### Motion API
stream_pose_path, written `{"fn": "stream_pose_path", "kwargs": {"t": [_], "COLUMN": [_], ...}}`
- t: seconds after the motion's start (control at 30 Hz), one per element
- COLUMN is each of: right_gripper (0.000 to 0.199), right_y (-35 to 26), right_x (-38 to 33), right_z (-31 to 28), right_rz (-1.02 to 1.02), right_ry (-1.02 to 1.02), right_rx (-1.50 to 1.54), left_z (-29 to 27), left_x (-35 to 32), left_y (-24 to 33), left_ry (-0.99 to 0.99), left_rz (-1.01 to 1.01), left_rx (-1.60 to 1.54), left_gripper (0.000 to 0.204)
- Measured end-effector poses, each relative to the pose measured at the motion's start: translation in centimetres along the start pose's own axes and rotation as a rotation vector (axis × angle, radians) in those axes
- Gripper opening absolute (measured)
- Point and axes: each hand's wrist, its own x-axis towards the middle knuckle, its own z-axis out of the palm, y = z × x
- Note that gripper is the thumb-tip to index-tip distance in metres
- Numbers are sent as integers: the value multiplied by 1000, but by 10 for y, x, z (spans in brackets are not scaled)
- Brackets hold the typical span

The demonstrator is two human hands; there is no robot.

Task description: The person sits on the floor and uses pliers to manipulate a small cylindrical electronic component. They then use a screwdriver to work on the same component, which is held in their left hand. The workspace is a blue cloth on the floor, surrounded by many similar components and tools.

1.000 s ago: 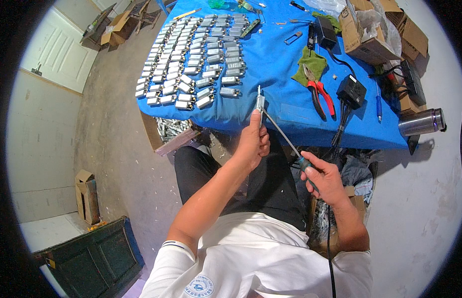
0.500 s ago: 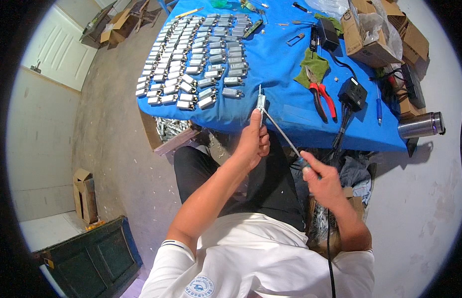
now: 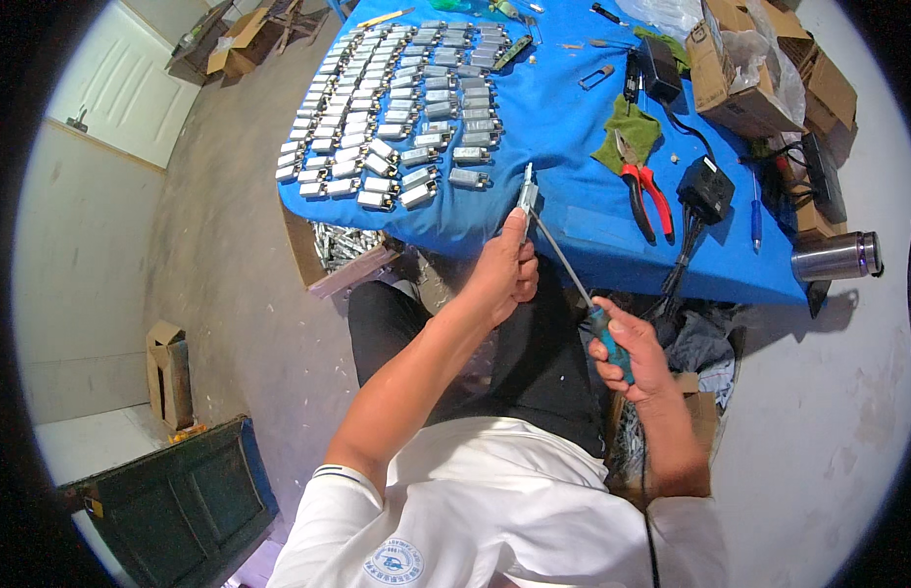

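My left hand [image 3: 504, 269] is closed round a slim silver metal part [image 3: 529, 186], thumb along its near end. The part stands up just past the blue table's front edge, and its lower end is hidden in my fingers. In my right hand [image 3: 645, 361] is a screwdriver [image 3: 601, 321] with a teal handle and a long thin shaft. Its shaft slants up and left to the metal part, meeting it just above my left thumb; the exact contact is too small to tell. Rows of small silver metal blocks [image 3: 416, 155] lie on the table to the left of my hands.
Red-and-black pliers [image 3: 649, 201] rest partly on a green cloth [image 3: 612, 147]. Beside them are a black adapter [image 3: 705, 189] with cables and a blue pen-like tool [image 3: 756, 220]. A steel flask [image 3: 836, 257] and cardboard boxes [image 3: 749, 103] are at the right. Below the table's left edge sits a box of metal parts [image 3: 352, 269].
My right-hand fingers have loosened and shifted on the screwdriver, so more of its teal handle shows. My left hand keeps hold of the metal part. The whole view has shifted slightly.
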Motion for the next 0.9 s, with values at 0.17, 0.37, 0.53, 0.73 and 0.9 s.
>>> {"fn": "stream_pose_path", "kwargs": {"t": [0.17, 0.37, 0.53, 0.73, 0.9], "right_gripper": [42, 42, 43, 46, 41], "right_y": [34, 20, 14, 19, 24], "right_x": [9, -3, -16, -16, -14], "right_z": [-6, 11, 14, 16, 22], "right_rz": [8, -372, -254, -203, -369], "right_ry": [-149, 208, 150, 33, 215], "right_rx": [306, -698, -552, -99, -622], "left_z": [1, -10, -3, -5, -7], "left_x": [-2, 2, -1, 0, 7], "left_y": [1, -7, -13, -13, -14], "left_ry": [-2, 45, 97, 68, 97], "left_rz": [-41, 23, 11, 25, 26], "left_rx": [-12, -14, -45, -17, 3], "left_gripper": [52, 56, 56, 58, 55]}}
